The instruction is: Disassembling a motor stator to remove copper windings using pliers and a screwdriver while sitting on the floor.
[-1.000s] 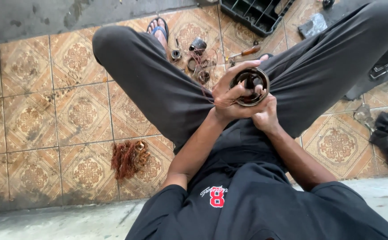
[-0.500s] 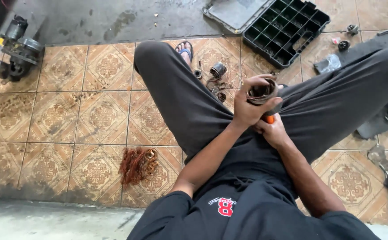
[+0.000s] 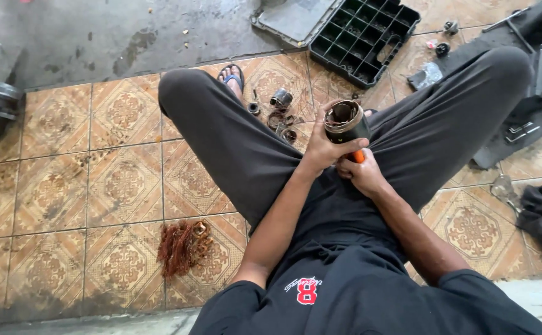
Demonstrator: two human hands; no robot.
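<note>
Left hand (image 3: 322,149) grip closed around dark cylindrical motor housing (image 3: 345,122); right hand (image 3: 361,174) grip clasps orange-handled tool (image 3: 358,157) beneath; black compartment case (image 3: 364,37) far right.

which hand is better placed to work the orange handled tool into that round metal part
Right, most likely. The right hand already has its grip on the orange-handled tool just under the round metal part. The left hand is wrapped around that part, holding it up between the knees, so it looks busy steadying.
</note>
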